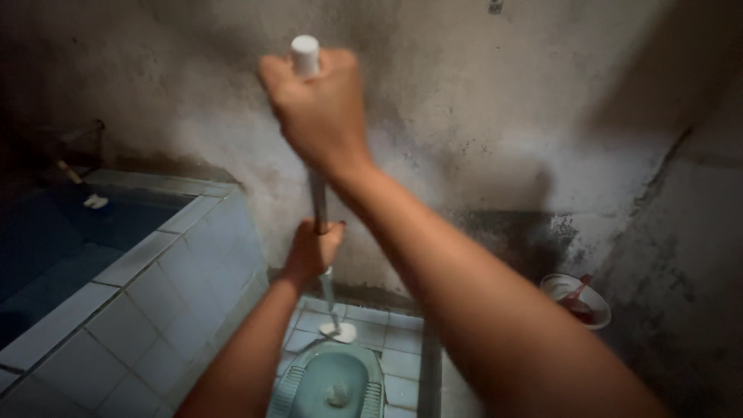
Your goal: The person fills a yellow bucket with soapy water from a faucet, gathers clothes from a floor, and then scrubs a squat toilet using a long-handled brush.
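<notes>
On the far left, well away from the toilet, sits a tiled water tank [147,255] with dark blue water inside. Its walls are made of pale square tiles. A small light thing [96,201] rests at the back edge of the tank, too small to make out.

Next to the tank, low in the middle, is the squat toilet [306,383]. It is pale green and set into the tiled floor [402,364]. It has ribbed foot pads on both sides. A bit of grey stuff lies in its bowl.

Just above the toilet's back rim is the white head [340,332] of a long stick [317,197]. The head touches the floor tiles right behind the toilet. The stick goes up from there, almost straight, and ends in a white cap at the top.

The person's left hand [311,251] is closed tight around the stick, partway up above the toilet. The right hand [321,112] is higher, closed around the stick just under the white cap. Both arms reach out over the toilet.

Behind the toilet stands a rough grey wall [480,116] with dark stains near the bottom.

To the right of the toilet, near the wall, a white bowl [576,300] sits on the floor. Something red lies in it, and a red handle sticks out.
</notes>
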